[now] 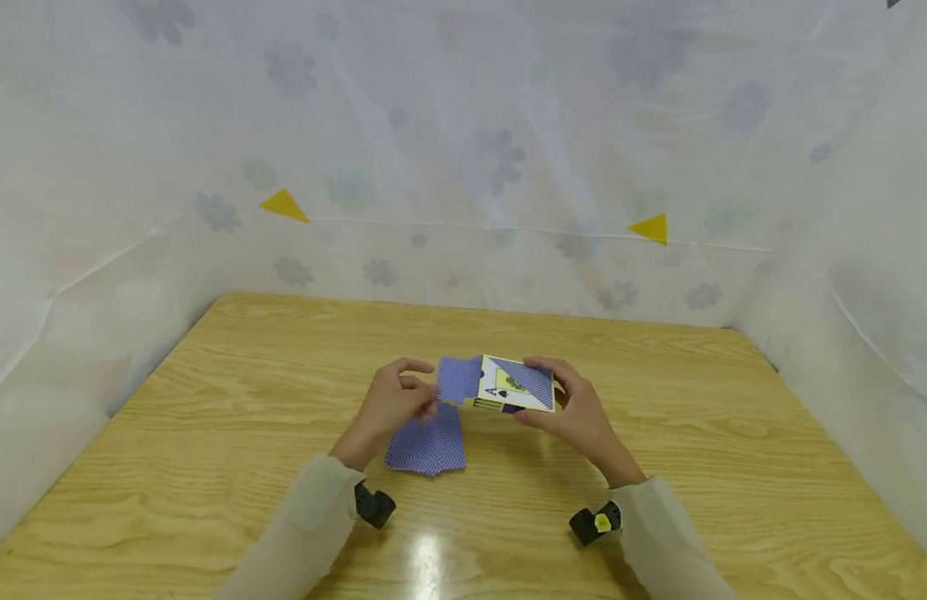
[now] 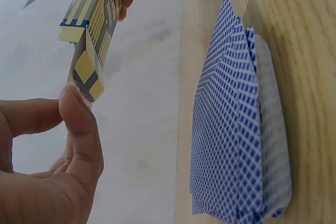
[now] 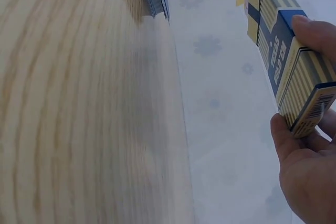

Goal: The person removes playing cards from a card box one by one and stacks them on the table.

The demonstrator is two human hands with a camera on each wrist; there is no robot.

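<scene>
A yellow-and-blue card box [image 1: 516, 386] with an ace of spades on its face is held just above the wooden table [image 1: 658, 400]. My right hand [image 1: 537, 390] grips its right end, fingers on the far edge and thumb on the near edge. The right wrist view shows the box [image 3: 286, 56] in the right hand [image 3: 294, 77]. The box's blue flap [image 1: 458, 379] stands open to the left. My left hand [image 1: 431, 387] pinches at that open end. In the left wrist view, the left hand [image 2: 63, 103] touches a small side flap [image 2: 86, 74]. A loose pile of blue-backed cards [image 1: 427, 443] lies below it.
White flowered sheeting [image 1: 463, 167] walls the table on three sides, with two yellow triangles [image 1: 283, 205] stuck along the back. Black wrist cameras [image 1: 374, 505] sit on both light sleeves. The card pile [image 2: 236, 129] lies fanned, flat on the wood.
</scene>
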